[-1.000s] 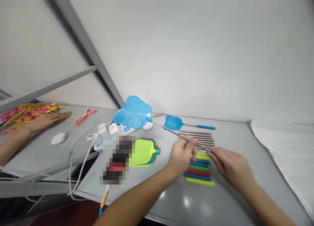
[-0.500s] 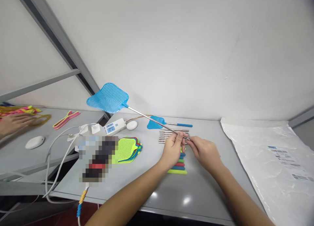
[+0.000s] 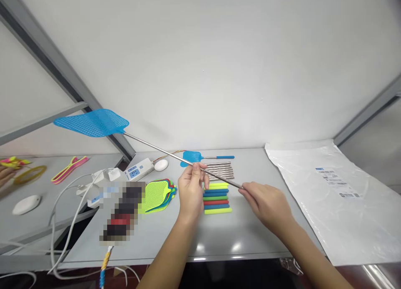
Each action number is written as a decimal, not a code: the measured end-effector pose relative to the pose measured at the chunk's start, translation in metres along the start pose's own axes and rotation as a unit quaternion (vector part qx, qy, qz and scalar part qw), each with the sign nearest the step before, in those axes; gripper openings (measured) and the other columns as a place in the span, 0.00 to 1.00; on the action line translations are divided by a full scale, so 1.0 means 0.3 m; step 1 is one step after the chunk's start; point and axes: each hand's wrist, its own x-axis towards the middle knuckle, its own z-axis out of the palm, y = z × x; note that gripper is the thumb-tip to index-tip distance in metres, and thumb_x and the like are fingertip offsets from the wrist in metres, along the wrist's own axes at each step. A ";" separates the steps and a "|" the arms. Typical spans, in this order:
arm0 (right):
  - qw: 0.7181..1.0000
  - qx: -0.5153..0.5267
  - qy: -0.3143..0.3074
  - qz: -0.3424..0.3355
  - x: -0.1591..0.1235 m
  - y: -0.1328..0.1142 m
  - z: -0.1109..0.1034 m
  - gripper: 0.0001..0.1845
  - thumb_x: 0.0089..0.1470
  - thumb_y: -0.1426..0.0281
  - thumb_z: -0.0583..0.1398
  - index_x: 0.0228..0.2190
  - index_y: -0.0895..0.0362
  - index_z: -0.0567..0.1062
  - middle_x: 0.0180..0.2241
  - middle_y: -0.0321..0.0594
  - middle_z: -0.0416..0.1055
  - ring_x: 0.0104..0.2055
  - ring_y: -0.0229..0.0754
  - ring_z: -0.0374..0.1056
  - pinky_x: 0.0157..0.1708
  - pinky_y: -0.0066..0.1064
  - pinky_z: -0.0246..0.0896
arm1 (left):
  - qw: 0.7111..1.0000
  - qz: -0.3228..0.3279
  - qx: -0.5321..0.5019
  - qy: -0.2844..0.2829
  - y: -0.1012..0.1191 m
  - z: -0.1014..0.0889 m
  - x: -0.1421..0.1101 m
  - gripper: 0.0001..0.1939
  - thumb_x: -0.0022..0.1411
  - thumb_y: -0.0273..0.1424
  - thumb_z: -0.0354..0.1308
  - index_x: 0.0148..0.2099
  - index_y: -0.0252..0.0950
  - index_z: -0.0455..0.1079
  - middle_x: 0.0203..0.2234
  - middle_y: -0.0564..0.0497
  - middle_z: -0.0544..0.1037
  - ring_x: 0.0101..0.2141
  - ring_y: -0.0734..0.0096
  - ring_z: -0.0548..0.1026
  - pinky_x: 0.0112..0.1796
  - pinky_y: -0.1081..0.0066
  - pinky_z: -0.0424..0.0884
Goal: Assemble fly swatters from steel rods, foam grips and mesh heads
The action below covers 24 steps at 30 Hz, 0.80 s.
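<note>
A fly swatter with a blue mesh head (image 3: 95, 122) and a long thin metal rod is held up slantwise above the table. My left hand (image 3: 192, 186) pinches the rod near its middle between thumb and fingers. Farther down, my right hand (image 3: 266, 203) is closed around the rod's lower end, which its fingers hide. Beneath the hands lie several coloured handle grips (image 3: 216, 199) in yellow, blue, green and red. Behind them rests a row of metal rods (image 3: 224, 171). A second blue fly swatter (image 3: 192, 157) with a blue handle lies near the wall.
Loose swatter heads (image 3: 157, 195) are stacked left of the grips, beside a pixelated dark object (image 3: 125, 216). A power strip (image 3: 139, 168) with cables stands behind. A white plastic bag (image 3: 300, 188) covers the right side. At far left, another person's hand (image 3: 5, 175) is near coloured bands.
My hands have moved apart along the rod, with more of it showing between them. The blue swatter head has shifted left. The view has turned slightly right.
</note>
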 end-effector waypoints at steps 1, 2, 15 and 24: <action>1.000 -0.012 0.005 -0.007 -0.020 0.003 -0.011 0.15 0.64 0.63 0.50 0.28 0.54 0.70 0.20 0.31 0.67 0.20 0.34 0.57 0.24 0.30 0.41 | 1.000 0.000 -0.007 0.007 0.010 -0.005 -0.008 0.14 0.64 0.40 0.55 0.34 0.33 0.71 0.18 0.59 0.56 0.17 0.84 0.61 0.23 0.77 0.59; 1.000 -0.023 0.009 -0.015 -0.040 0.009 -0.019 0.15 0.64 0.64 0.50 0.29 0.54 0.70 0.21 0.31 0.68 0.20 0.35 0.57 0.25 0.30 0.41 | 1.000 0.000 -0.011 0.013 0.019 -0.011 -0.014 0.14 0.64 0.39 0.55 0.34 0.33 0.70 0.19 0.59 0.56 0.17 0.84 0.61 0.23 0.77 0.59; 0.996 -0.074 -0.022 0.035 -0.106 0.030 -0.045 0.16 0.64 0.58 0.50 0.33 0.56 0.69 0.26 0.36 0.70 0.25 0.39 0.62 0.27 0.31 0.47 | 0.992 -0.110 -0.048 -0.047 -0.102 0.017 -0.174 0.15 0.67 0.44 0.48 0.38 0.38 0.65 0.22 0.59 0.61 0.17 0.83 0.62 0.28 0.73 0.66; 0.998 -0.065 -0.001 -0.021 -0.054 0.032 0.072 0.15 0.65 0.65 0.50 0.28 0.55 0.69 0.20 0.31 0.63 0.21 0.35 0.56 0.24 0.31 0.40 | 0.998 -0.065 0.021 -0.011 -0.081 -0.031 -0.070 0.14 0.65 0.40 0.53 0.37 0.34 0.69 0.20 0.58 0.58 0.19 0.82 0.63 0.23 0.77 0.59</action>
